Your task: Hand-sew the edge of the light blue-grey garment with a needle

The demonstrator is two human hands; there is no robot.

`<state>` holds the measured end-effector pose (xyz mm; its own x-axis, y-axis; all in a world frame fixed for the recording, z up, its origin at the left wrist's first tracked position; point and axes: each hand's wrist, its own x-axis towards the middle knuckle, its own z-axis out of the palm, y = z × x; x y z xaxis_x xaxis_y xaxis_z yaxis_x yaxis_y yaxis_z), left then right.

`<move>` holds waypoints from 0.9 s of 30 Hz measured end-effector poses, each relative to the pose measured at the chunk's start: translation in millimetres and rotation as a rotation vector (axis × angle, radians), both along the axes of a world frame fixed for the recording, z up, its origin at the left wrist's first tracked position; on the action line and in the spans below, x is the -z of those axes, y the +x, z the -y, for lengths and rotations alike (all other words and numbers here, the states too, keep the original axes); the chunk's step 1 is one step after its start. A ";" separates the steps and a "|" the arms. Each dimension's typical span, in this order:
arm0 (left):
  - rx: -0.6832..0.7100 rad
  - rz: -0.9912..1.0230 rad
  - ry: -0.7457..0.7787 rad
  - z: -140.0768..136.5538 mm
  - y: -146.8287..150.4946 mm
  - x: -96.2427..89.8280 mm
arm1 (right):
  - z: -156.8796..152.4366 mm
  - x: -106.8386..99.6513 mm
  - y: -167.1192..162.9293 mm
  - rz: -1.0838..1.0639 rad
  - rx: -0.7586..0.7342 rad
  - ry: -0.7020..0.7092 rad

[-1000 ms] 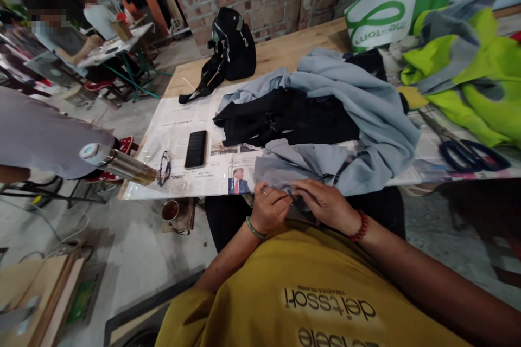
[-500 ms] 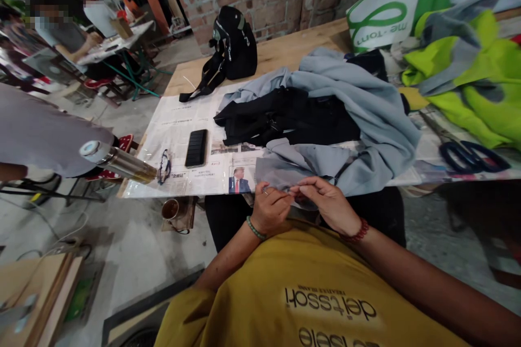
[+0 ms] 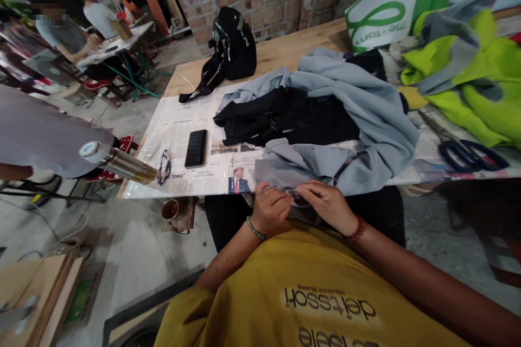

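Observation:
Grey cloth (image 3: 279, 171) hangs over the table's near edge, and my left hand (image 3: 272, 210) pinches a fold of it. A ring and a green bead bracelet are on that hand. Close beside it, my right hand (image 3: 331, 207), with a red bead bracelet, has its thumb and forefinger pressed together by the same fold. Whatever lies between those fingertips is too small to make out. The cloth joins a larger grey garment (image 3: 378, 124) heaped on the table. Black fabric (image 3: 325, 114) with a buckle or clip lies on top of the garment.
Newspaper covers the table, where a black phone (image 3: 196, 148), glasses (image 3: 164, 167) and a steel bottle (image 3: 122, 164) sit at left. Blue-handled scissors (image 3: 468, 154) and a lime garment (image 3: 484, 92) lie right. A black bag (image 3: 240, 46) stands behind. People sit at another table.
My right hand's fingers have drawn closer together and the hand has shifted slightly by the fold. My left hand keeps its pinch in nearly the same place.

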<state>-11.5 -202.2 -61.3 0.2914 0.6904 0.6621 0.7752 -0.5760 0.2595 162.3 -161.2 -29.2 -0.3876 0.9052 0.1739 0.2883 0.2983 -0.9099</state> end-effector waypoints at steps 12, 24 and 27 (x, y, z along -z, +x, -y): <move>-0.038 -0.006 0.011 -0.3 -2.2 1.3 | 0.2 5.9 -7.1 0.267 -0.043 0.311; -0.058 0.191 -0.246 -30.9 -13.0 -27.9 | -19.2 -16.4 8.9 0.108 0.099 0.431; 0.002 0.305 -0.396 -54.1 -21.8 -36.7 | -14.5 -30.3 17.2 0.046 0.203 0.536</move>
